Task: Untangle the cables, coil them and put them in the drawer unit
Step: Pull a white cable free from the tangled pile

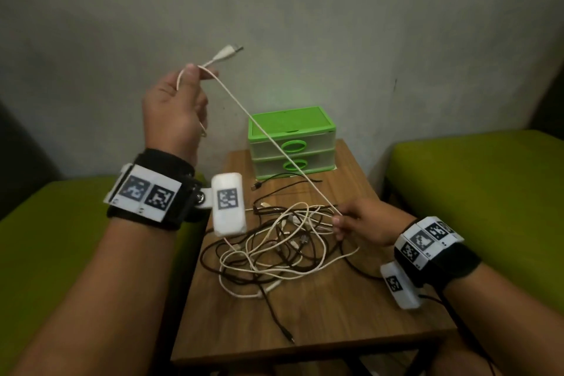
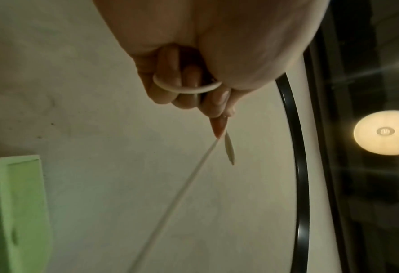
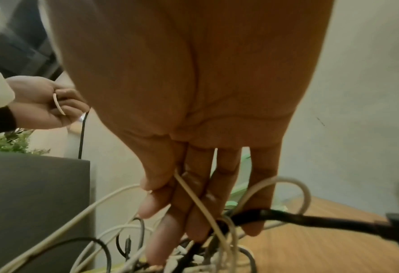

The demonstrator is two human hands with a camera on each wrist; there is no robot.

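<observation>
White cable (image 1: 268, 134) stretches taut & diagonal from raised left hand (image 1: 175, 110) down to right hand (image 1: 363, 223). Left thumb & fingers pinch it near its plug (image 1: 227, 53), w/ a small loop round the fingers. Right fingers pinch the same cable low, just above the tangle (image 1: 274, 241) of white & black cables on the wooden table (image 1: 351, 327). Cable looks light, thin, limp & likely smooth, so prob best held near the plug end & fed through the other hand. Green drawer unit (image 1: 290, 140) sits at table's far edge, both drawers closed. Green seats (image 1: 488, 192) flank the table, grey wall behind
</observation>
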